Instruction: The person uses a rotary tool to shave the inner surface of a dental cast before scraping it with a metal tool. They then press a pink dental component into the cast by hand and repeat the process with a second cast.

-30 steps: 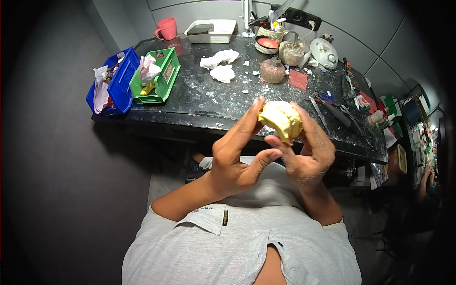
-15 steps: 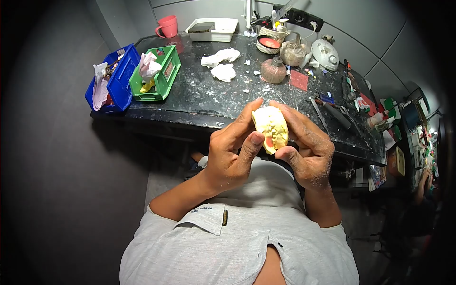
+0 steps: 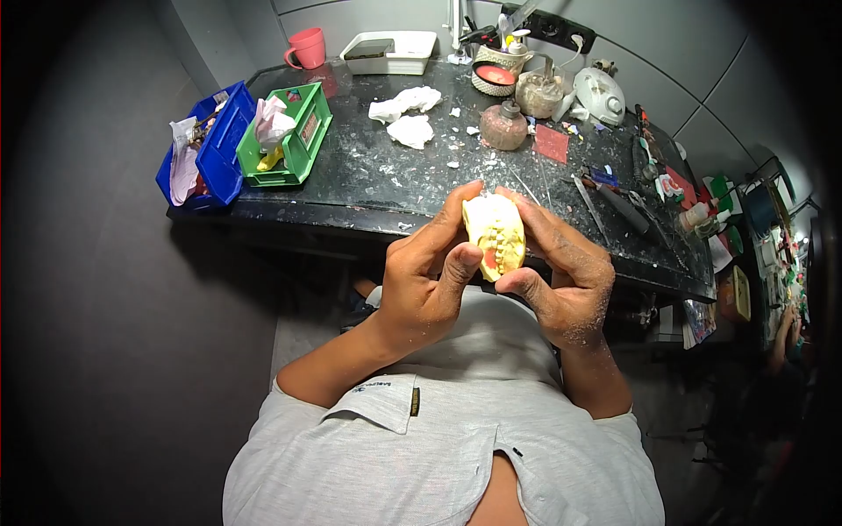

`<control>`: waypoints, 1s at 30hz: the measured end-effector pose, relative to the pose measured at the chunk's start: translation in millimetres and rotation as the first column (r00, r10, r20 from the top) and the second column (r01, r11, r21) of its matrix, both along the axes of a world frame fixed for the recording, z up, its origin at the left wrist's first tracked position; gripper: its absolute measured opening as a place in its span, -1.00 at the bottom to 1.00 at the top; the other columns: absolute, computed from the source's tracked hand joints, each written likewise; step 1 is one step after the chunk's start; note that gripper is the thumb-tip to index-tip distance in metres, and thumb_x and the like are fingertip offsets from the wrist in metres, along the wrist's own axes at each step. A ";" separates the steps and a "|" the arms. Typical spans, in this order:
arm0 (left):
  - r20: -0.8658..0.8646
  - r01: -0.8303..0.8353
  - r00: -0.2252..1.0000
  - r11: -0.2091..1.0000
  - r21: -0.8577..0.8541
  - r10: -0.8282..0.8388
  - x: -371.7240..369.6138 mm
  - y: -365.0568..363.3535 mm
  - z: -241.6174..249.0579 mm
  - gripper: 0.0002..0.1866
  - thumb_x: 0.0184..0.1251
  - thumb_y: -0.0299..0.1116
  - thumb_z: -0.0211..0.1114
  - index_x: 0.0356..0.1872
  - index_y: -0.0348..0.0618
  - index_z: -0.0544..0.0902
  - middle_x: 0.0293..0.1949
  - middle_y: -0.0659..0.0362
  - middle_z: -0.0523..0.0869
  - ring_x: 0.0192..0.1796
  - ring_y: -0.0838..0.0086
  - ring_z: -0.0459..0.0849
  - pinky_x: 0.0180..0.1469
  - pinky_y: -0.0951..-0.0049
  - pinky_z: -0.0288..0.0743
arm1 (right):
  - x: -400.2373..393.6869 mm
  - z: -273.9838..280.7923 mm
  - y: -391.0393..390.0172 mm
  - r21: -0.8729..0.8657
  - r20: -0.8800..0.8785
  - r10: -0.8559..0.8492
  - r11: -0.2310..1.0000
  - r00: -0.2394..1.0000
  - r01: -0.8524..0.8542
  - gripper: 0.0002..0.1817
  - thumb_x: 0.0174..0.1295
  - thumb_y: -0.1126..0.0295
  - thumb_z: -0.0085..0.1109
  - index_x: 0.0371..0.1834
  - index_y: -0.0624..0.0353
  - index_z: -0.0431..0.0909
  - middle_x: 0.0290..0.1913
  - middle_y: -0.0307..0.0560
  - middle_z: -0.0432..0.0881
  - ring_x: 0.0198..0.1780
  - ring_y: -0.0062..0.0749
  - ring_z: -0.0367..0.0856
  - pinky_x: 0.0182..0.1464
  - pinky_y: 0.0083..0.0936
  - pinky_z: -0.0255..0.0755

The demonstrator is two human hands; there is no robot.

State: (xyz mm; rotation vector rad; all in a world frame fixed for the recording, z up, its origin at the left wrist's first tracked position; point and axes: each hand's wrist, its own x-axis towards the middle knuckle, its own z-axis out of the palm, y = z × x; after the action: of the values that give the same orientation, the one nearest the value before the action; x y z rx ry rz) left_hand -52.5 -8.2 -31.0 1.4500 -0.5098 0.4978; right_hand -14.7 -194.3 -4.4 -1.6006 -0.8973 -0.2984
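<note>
Between my two hands, above the front edge of the bench, is a pale yellow dental model (image 3: 496, 235) with a row of teeth and a pink patch near its lower end. My left hand (image 3: 431, 272) grips its left side, thumb low and index finger at the top. On the right side, my right hand (image 3: 566, 273) holds it with fingers along the edge and the thumb at the bottom. White dust covers the fingers and wrist of my right hand.
Blue bin (image 3: 217, 158) and green bin (image 3: 301, 140) stand at the left. Behind are a pink mug (image 3: 307, 47), white tray (image 3: 405, 58), crumpled tissue (image 3: 410, 131), a pink-brown burner (image 3: 503, 129) and red sheet (image 3: 552, 144). Tools lie right. A co-worker's arm (image 3: 780, 337) shows far right.
The model has turned slightly and shifted a little left in my hands. My right thumb has moved left along its lower end.
</note>
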 end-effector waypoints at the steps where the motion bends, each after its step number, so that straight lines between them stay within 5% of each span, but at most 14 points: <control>1: -0.008 0.002 1.000 1.000 -0.001 -0.002 -0.8 0.5 -0.9 -0.34 0.71 -0.18 0.20 0.56 -0.51 0.33 0.15 -0.12 0.75 0.12 0.47 0.70 0.13 0.49 0.62 | 0.0 -0.3 -0.2 0.000 0.000 0.001 1.000 1.000 -0.001 -0.21 0.08 0.22 0.67 0.38 0.37 0.61 0.31 0.35 0.68 0.36 -0.01 0.69 0.39 -0.22 0.55; 10: -0.089 0.059 0.993 0.988 -0.142 -0.072 2.3 -2.4 -5.7 -0.32 0.68 -0.15 0.25 0.55 -0.50 0.35 0.21 -0.06 0.72 0.17 0.48 0.69 0.22 0.48 0.58 | 0.6 -1.2 -1.4 -0.088 0.096 -0.020 0.996 0.995 0.028 -0.21 0.17 0.17 0.59 0.42 0.39 0.56 0.35 0.40 0.64 0.39 0.04 0.65 0.39 -0.20 0.56; 18: -0.018 0.021 1.000 0.977 -0.210 -0.025 6.7 -6.8 -12.1 -0.38 0.52 -0.35 0.44 0.46 -0.49 0.48 0.19 -0.06 0.74 0.17 0.42 0.75 0.20 0.43 0.71 | 2.2 -3.1 2.0 -0.142 0.203 -0.049 0.987 0.978 0.079 0.00 -0.07 0.13 0.76 0.46 0.37 0.52 0.34 0.39 0.65 0.37 0.06 0.67 0.37 -0.20 0.59; 24: -0.008 -0.061 0.998 0.996 -0.066 0.061 2.9 1.4 -8.0 -0.48 0.46 -0.43 0.46 0.38 -0.39 0.62 0.13 -0.08 0.80 0.08 0.41 0.81 0.14 0.44 0.74 | -6.2 -10.1 6.1 -0.082 0.029 -0.093 0.992 0.995 0.096 -0.22 0.10 0.43 0.69 0.41 0.42 0.56 0.26 0.36 0.70 0.24 -0.10 0.76 0.24 -0.31 0.69; 26: 0.106 -0.156 0.984 0.981 0.112 0.144 4.9 6.3 -6.1 -0.51 0.49 -0.42 0.44 0.38 -0.38 0.62 0.15 -0.12 0.80 0.07 0.41 0.82 0.12 0.43 0.74 | -6.7 -10.7 4.8 -0.050 0.009 -0.067 0.996 0.998 0.067 -0.25 0.11 0.46 0.67 0.39 0.44 0.56 0.22 0.34 0.73 0.21 -0.14 0.78 0.22 -0.32 0.70; 30: 0.172 -0.143 0.979 0.975 0.171 0.113 10.1 12.2 -10.5 -0.43 0.50 -0.30 0.45 0.43 -0.37 0.58 0.16 -0.15 0.80 0.03 0.33 0.85 0.12 0.41 0.72 | -6.3 -14.8 2.9 0.040 -0.045 -0.013 0.999 0.999 0.014 -0.29 0.11 0.50 0.65 0.35 0.48 0.58 0.11 0.24 0.79 0.11 -0.26 0.81 0.15 -0.40 0.71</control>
State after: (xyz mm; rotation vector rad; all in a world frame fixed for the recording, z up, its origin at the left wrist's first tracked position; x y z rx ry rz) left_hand -42.5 4.0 -41.4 1.6333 -0.6055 0.6901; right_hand -21.0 -191.4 -19.2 -1.5710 -0.8419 -0.2876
